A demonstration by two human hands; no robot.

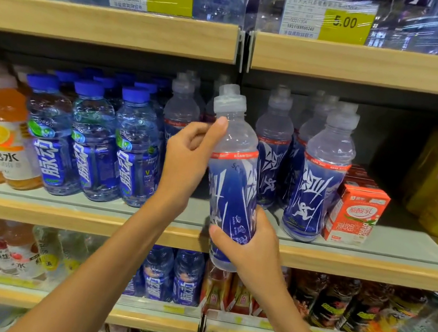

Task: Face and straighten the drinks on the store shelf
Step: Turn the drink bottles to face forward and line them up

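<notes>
In front of the middle shelf [57, 213], just past its front edge, you are holding the blue-labelled bottle [230, 185] clear of the board: its base hangs below the edge and its grey cap stands level with the caps of the same drink behind it. The long axis is nearly upright, with the cap tipped a little to your left.

Your right hand [253, 248] has its fingers wrapped round the lower label near the base. Your left hand [187, 157] holds the clear shoulder, thumb laid up against the neck and fingers curled at the bottle's left side.

The move probably turns on the bare stretch of shelf straight behind the bottle, between the blue-capped bottles [136, 148] toward the left end and the front bottle of the matching row [317, 183] toward the right end. That spot lies straight away from your fingers, so the bottle likely needs to rise over the edge and go back.

The fine print faces you, unlike its neighbour's running figure, so a twist about the long axis seems due. Your right hand, lower on the bottle, looks better placed to steer the base in.
</notes>
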